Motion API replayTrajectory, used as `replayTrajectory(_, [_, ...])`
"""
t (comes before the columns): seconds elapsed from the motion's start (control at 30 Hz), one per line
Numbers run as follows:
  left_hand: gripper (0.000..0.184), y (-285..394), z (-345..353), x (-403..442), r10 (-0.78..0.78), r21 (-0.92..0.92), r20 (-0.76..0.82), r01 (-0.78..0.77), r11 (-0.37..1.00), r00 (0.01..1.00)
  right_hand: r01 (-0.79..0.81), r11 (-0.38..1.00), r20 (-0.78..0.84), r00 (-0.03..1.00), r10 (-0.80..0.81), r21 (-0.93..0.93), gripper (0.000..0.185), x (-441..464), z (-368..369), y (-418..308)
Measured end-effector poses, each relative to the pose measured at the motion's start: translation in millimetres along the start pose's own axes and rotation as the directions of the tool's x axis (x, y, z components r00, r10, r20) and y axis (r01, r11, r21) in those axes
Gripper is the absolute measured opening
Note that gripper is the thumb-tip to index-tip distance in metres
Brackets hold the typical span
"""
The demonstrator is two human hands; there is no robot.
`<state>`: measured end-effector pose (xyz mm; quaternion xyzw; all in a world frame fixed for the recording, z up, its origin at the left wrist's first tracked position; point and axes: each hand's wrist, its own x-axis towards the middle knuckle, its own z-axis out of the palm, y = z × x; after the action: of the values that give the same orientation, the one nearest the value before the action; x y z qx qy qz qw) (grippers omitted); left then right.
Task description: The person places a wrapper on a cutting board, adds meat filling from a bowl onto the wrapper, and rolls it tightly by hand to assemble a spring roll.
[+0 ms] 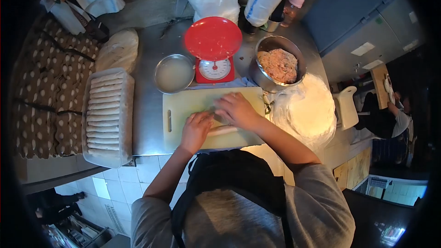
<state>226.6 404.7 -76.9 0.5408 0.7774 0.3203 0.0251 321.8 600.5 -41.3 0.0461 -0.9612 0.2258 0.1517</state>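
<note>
Over a pale cutting board (181, 103), my left hand (197, 126) has its fingers curled inward. What they pinch, if anything, is hidden. My right hand (236, 110) reaches in from the right, close to the left one, its fingertips smeared by motion. A pale, thin roll (223, 130) lies on the board below both hands, its left end beside my left palm; whether either hand touches it I cannot tell. Behind the board stands a red kitchen scale (214, 70) with a round red pan (212, 38). A steel bowl (280, 81) of pinkish minced filling (278, 65) sits behind my right hand.
At left, a plastic container (130, 110) holds several pale rolls (104, 119) in a row, near stacked egg trays (41, 96). A shallow metal dish (174, 73) is left of the scale. Round pale wrappers (310, 110) in plastic lie right of the board. Other people are in the background.
</note>
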Motion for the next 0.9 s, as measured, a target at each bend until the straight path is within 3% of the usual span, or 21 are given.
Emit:
replayTrajectory(0.07, [0.033, -1, -1, 12, -0.047, 0.101, -0.033, 0.050, 0.994, 0.998, 0.044, 0.999, -0.068, 0.997, -0.044, -0.003, 0.046, 44, 11, -1])
replayTrajectory(0.13, [0.029, -12, 10, 13, -0.141, 0.061, -0.023, 0.142, 0.988, 0.990, 0.101, 0.995, -0.093, 0.991, -0.100, 0.001, 0.051, 87, 28, -8])
replayTrajectory(0.23, [0.028, -27, 19, 15, -0.242, -0.059, 0.005, 0.242, 0.968, 0.970, 0.043, 0.997, 0.250, 0.968, -0.027, -0.060, 0.056, 122, 52, -15])
replayTrajectory(0.3, [0.027, -36, 22, 16, -0.347, -0.173, 0.083, 0.357, 0.918, 0.934, 0.030, 0.999, 0.281, 0.960, -0.016, -0.045, 0.056, 132, 61, -16])
replayTrajectory(0.43, [0.023, -54, 24, 18, -0.393, -0.338, 0.153, 0.422, 0.841, 0.907, 0.017, 1.000, 0.251, 0.968, -0.018, 0.006, 0.052, 143, 74, -12])
replayTrajectory(0.53, [0.020, -60, 14, 33, -0.364, -0.296, 0.182, 0.404, 0.865, 0.913, -0.172, 0.971, 0.326, 0.939, 0.111, 0.165, 0.051, 145, 62, -13])
replayTrajectory(0.6, [0.018, -58, 8, 37, -0.351, -0.205, 0.195, 0.387, 0.899, 0.916, -0.216, 0.885, 0.153, 0.974, 0.166, 0.412, 0.052, 127, 39, -12])
replayTrajectory(0.63, [0.016, -62, 13, 37, -0.312, -0.162, 0.110, 0.326, 0.931, 0.944, -0.213, 0.823, 0.071, 0.976, 0.208, 0.526, 0.053, 113, 28, -9])
replayTrajectory(0.73, [0.015, -50, -4, 33, -0.332, -0.300, 0.164, 0.368, 0.880, 0.929, -0.269, 0.691, 0.024, 0.939, 0.342, 0.671, 0.054, 49, 19, 7])
replayTrajectory(0.8, [0.015, -47, -5, 24, -0.295, -0.300, 0.169, 0.334, 0.894, 0.940, -0.498, 0.678, 0.243, 0.864, 0.441, 0.541, 0.062, 8, 29, -5])
replayTrajectory(0.87, [0.016, -45, -2, 18, -0.317, -0.294, 0.200, 0.366, 0.883, 0.927, -0.318, 0.948, 0.137, 0.940, 0.311, 0.031, 0.069, -24, 54, -21])
replayTrajectory(0.9, [0.018, -45, -2, 17, -0.297, -0.281, 0.170, 0.335, 0.899, 0.940, -0.187, 0.952, 0.122, 0.968, 0.221, -0.244, 0.073, -28, 57, -28])
